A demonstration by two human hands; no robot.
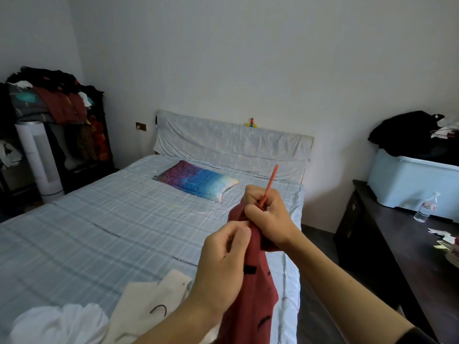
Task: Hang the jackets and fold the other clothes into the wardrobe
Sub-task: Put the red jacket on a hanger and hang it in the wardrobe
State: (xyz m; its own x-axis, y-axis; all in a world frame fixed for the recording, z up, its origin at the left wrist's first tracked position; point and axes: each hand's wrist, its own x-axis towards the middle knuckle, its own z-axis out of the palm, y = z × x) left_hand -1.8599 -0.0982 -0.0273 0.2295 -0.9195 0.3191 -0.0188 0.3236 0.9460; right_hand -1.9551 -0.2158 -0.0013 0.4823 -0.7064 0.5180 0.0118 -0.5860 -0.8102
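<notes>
A person is standing at the foot corner of a bed (99,219), holding a dark red garment (258,289) up over its right edge. The right hand (269,214) is clenching its fingers around the top of the garment together with a thin red hanger (270,184), whose end is poking up past the knuckles. The left hand (223,259) is pinching the red cloth just below, thumb against curled fingers. The garment, marked with small black shapes, is hanging down between the two forearms. White clothes (139,309) are lying crumpled on the checked sheet near the lower edge, just left of the left forearm. A colourful pillow (196,180) is resting near the headboard. Against the left wall an open rack (57,105) is carrying a heap of dark and red clothes. On the right, a dark worktop (397,244) is bearing a pale storage box (409,184) topped with black clothing, and a water bottle (425,207) beside it.
</notes>
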